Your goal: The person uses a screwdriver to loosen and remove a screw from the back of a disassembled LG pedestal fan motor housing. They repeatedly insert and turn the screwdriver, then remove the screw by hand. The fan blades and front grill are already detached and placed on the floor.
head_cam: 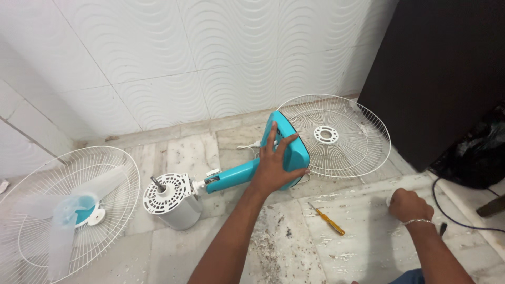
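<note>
While I kneel over the floor:
Left hand [274, 167]: fingers spread flat on turquoise fan base [288, 148], 12 o'clock.
Right hand [409, 204]: fisted at 3 o'clock, perhaps gripping something small.
Screwdriver [327, 219]: lies between my hands.

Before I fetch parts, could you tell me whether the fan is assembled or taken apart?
Taken apart: the motor shaft is bare, the blade lies in one grille, and the other grille lies separately.

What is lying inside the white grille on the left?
Inside the left grille lies a translucent blade with a teal hub and white cap. Floor beneath the blade is hidden.
</note>
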